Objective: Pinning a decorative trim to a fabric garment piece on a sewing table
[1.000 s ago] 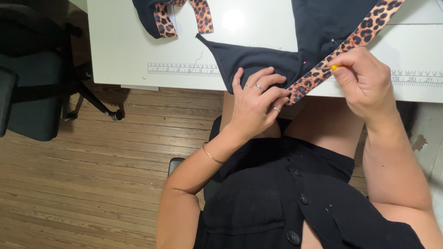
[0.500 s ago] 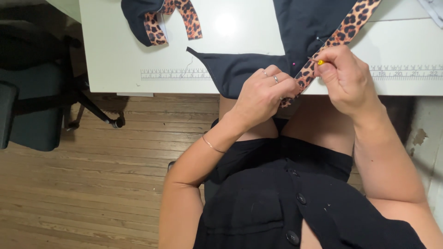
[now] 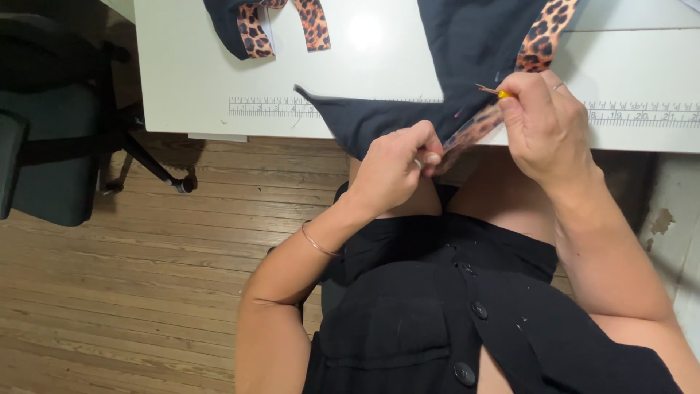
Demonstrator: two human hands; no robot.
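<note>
Two bare hands work a piece of black fabric (image 3: 408,120) with a leopard-print band (image 3: 536,44) at the near edge of a white table (image 3: 182,66), seen from above. Going left to right: an office chair (image 3: 51,146) stands on the wooden floor (image 3: 131,292) at nine o'clock; a second dark piece with leopard trim (image 3: 251,25) lies on the table at eleven o'clock, well apart from the work. The left hand (image 3: 394,171), forearm raised from the lap with a thin bracelet (image 3: 317,241) at the wrist, is curled into a loose fist, its fingers together and pinched on the fabric's lower edge just below the table's printed ruler strip (image 3: 270,108). At one o'clock the right hand (image 3: 547,128), wrist bent downward, clamps thumb and forefinger on a yellow-headed pin (image 3: 496,92) whose shaft meets the leopard-print band; a ring (image 3: 558,86) shows on one finger. The black fabric hangs partly over the table edge between both hands.
</note>
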